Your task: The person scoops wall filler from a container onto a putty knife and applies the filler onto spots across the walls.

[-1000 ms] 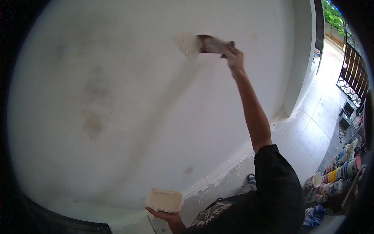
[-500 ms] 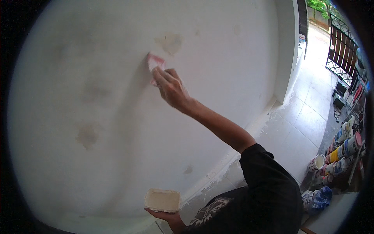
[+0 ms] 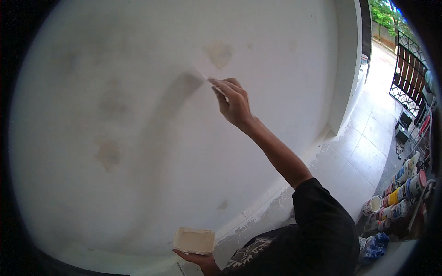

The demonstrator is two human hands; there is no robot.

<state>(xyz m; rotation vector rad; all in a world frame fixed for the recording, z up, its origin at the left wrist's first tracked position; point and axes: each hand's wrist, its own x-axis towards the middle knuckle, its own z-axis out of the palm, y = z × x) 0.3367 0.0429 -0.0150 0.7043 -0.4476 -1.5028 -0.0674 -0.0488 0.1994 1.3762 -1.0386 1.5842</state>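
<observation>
While pinching the thin scraper (image 3: 205, 77) between bent thumb and fingers of the right hand (image 3: 235, 103), held it almost edge-on, well above the tub (image 3: 195, 251). Could not tell contact with the white wall (image 3: 262, 152) from a narrow gap at the scraper's blurred tip. Supported the tub itself, boxy, shallow and beige inside, on the left hand (image 3: 199, 259), with palm under it and one digit stretched past its lower left corner; could not make out the other fingers. Saw a tan patch (image 3: 219, 54) above both scraper and tub, a second one (image 3: 108, 155) up and left of the tub, and a small greyish spot (image 3: 222, 204) just up and right of it. Wore a black short sleeve (image 3: 322, 209), right of the tub. Further right of the tub, saw pale floor tiles (image 3: 368, 126), a cluster of paint cans (image 3: 391, 198) and a crumpled blue bundle (image 3: 376, 246). Farthest from the tub, up and right, made out a brown slatted gate (image 3: 408, 69) and green leaves (image 3: 382, 14).
</observation>
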